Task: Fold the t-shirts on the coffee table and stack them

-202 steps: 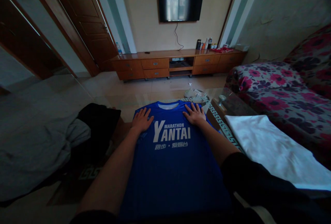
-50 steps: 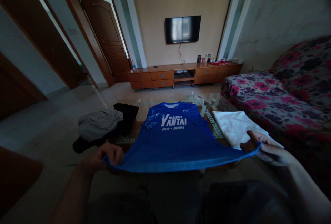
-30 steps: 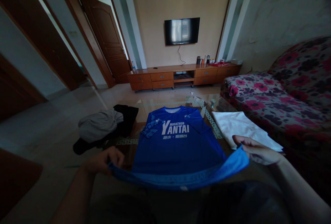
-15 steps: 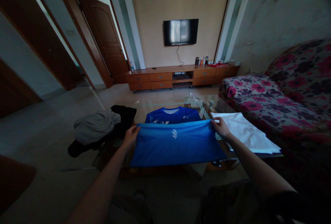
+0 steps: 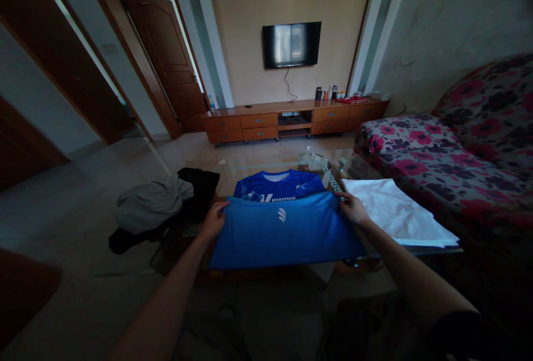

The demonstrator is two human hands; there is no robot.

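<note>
A blue T-shirt (image 5: 287,239) lies on the glass coffee table, its lower part folded over so that a lighter blue panel with a small white logo faces me. Beyond the fold show the collar and chest with white lettering that reads "MARATHON". My left hand (image 5: 215,219) pinches the left corner of the folded edge. At the opposite corner, my right hand (image 5: 352,208) grips the same edge between thumb and fingers. To the right of that hand lies a folded white cloth (image 5: 397,214), probably a garment.
Grey and black clothes (image 5: 156,202) are heaped on the table's left side. A small glass (image 5: 342,163) stands at the far end of the glass table (image 5: 227,175). Past it are a wooden TV cabinet (image 5: 260,126) and, to the right, a flowered sofa (image 5: 425,136).
The held edge has come slightly toward me and sags lower between my hands, baring the chest lettering. My left hand has shifted a little to the right.
</note>
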